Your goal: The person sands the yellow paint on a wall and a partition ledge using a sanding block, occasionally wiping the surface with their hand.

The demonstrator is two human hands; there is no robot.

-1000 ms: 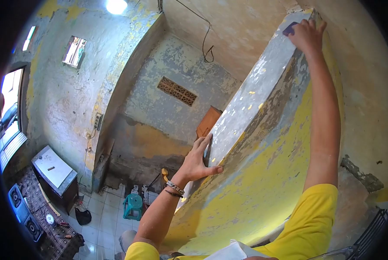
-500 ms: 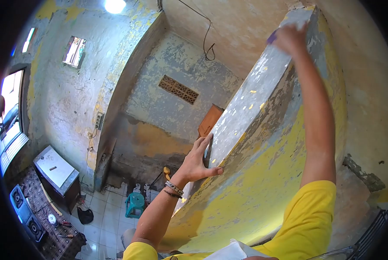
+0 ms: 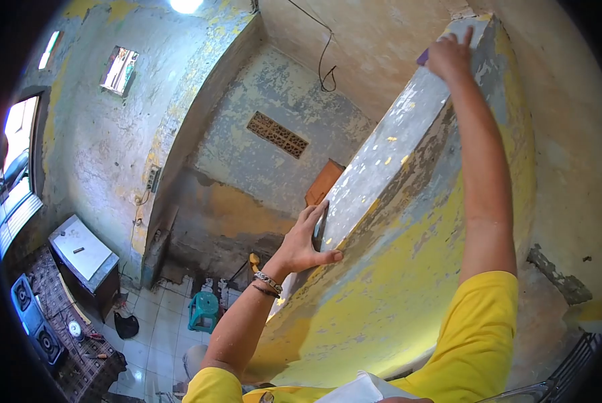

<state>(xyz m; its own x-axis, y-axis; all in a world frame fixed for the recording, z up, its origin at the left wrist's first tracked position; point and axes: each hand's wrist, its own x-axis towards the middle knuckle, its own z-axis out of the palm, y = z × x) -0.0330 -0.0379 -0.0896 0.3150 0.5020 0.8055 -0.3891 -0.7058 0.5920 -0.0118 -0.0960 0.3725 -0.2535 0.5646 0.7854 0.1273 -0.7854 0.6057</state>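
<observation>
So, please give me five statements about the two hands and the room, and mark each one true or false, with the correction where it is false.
1. The left hand is placed on the narrow side of the peeling wall, with the thumb spread from the fingers. True.
2. The right hand is empty. False: the right hand holds a small purple object, mostly hidden by the hand.
3. The plastic stool on the tiled floor is green. True.
4. The bracelets are on the right wrist. False: the bracelets are on the left wrist.
5. The two-burner stove is red. False: the two-burner stove is blue, with black burners.
</observation>
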